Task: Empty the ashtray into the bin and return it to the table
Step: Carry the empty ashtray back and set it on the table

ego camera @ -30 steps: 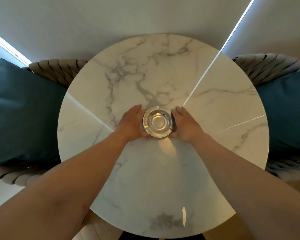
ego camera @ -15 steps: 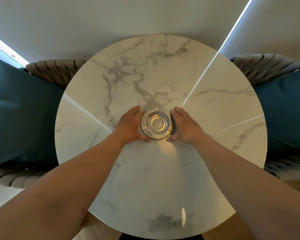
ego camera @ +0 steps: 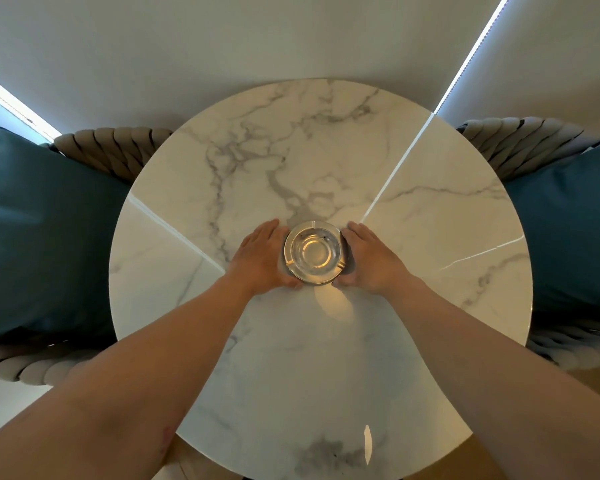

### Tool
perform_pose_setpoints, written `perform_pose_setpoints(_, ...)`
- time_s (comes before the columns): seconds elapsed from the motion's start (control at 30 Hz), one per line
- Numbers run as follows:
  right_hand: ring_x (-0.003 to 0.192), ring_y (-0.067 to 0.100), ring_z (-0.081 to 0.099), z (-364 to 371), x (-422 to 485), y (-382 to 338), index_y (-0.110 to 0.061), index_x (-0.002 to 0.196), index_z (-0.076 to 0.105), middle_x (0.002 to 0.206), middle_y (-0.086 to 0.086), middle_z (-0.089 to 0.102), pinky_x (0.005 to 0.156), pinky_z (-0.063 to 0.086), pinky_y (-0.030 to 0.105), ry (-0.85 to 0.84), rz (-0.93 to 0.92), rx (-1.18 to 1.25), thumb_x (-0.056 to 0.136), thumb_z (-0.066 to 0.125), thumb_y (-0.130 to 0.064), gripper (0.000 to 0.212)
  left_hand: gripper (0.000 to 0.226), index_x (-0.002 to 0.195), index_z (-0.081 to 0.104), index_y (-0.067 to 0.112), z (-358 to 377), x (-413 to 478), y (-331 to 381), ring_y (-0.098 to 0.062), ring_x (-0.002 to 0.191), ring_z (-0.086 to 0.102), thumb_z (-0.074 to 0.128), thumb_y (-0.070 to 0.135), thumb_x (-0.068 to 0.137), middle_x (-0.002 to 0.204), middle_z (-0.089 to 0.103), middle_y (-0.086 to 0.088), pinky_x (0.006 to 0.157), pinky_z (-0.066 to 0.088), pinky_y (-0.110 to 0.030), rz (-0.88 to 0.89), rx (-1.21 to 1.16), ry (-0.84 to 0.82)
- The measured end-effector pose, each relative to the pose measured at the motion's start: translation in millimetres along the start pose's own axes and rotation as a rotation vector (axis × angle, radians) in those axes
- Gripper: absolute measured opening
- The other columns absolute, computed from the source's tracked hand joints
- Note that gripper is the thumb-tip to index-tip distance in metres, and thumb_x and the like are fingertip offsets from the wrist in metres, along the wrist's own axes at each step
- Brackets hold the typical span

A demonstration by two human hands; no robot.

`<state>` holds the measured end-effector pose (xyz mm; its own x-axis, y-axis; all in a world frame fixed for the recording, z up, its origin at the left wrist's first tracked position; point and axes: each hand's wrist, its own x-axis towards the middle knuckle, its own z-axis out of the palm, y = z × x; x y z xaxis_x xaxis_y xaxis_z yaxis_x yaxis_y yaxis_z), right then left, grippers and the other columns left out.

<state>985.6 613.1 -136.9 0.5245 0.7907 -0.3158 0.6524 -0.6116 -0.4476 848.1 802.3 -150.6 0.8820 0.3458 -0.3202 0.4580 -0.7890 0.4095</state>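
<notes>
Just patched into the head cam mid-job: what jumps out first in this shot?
A clear glass ashtray sits near the middle of a round white marble table, with the left hand and right hand cupped against its two sides. The bowl looks nearly empty, apart from a few dark specks. Teal cushions lie on woven chairs at the left and right of the table.

A round white marble table (ego camera: 430, 220) carries a glass ashtray (ego camera: 313, 251) near its middle.
</notes>
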Motion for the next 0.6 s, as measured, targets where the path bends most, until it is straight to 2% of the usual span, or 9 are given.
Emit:
perform_pose_setpoints(0.2,0.134,0.023,0.036,0.1,1.9,-1.7,-0.008,0.132,0.048,0.136,0.006,0.043,0.108,0.038,0.038,0.007,0.005,-0.001,0.062,0.088,-0.038,0.086,0.112,0.145,0.033,0.017,0.6,1.7,-0.3,-0.024,0.149,0.016,0.086,0.056,0.055,0.161,0.022,-0.009,0.119,0.018,-0.039,0.009,0.001,0.011)
perform_pose_setpoints(0.37,0.134,0.023,0.038,0.1,0.2,2.4,-0.010,0.137,0.044,0.138,0.003,0.046,0.103,0.042,0.036,0.024,0.010,0.048,0.063,0.088,-0.034,0.090,0.116,0.147,0.029,0.018,1.0,-0.6,-2.3,-0.023,0.150,0.015,0.087,0.056,0.053,0.161,0.021,-0.008,0.120,0.018,-0.039,0.014,-0.009,0.004)
perform_pose_setpoints(0.47,0.142,0.024,0.035,-1.7,-10.1,11.6,-0.012,0.147,0.037,0.151,0.003,0.041,0.107,0.040,0.037,0.017,0.083,0.092,0.070,0.086,-0.029,0.093,0.115,0.148,0.030,0.017,-0.7,-9.4,-8.5,-0.024,0.147,0.022,0.085,0.058,0.056,0.159,0.026,-0.006,0.119,0.022,-0.040,0.007,-0.025,0.011)
perform_pose_setpoints(0.53,0.137,0.026,0.041,-0.9,-21.1,20.8,-0.012,0.145,0.042,0.148,0.005,0.046,0.104,0.043,0.039,0.045,0.120,0.064,0.079,0.079,-0.025,0.077,0.102,0.144,0.036,0.016,-2.0,-19.3,-14.8,-0.025,0.137,0.038,0.082,0.056,0.063,0.149,0.039,-0.005,0.112,0.032,-0.039,0.011,-0.030,0.075)
perform_pose_setpoints(0.6,0.124,0.030,0.050,0.8,-34.4,24.4,-0.008,0.134,0.054,0.134,0.009,0.056,0.094,0.048,0.040,0.125,0.134,0.015,0.085,0.072,-0.021,0.053,0.081,0.137,0.044,0.014,-1.9,-31.9,-18.1,-0.025,0.121,0.049,0.080,0.047,0.072,0.134,0.049,-0.004,0.104,0.041,-0.039,0.024,-0.042,0.153)
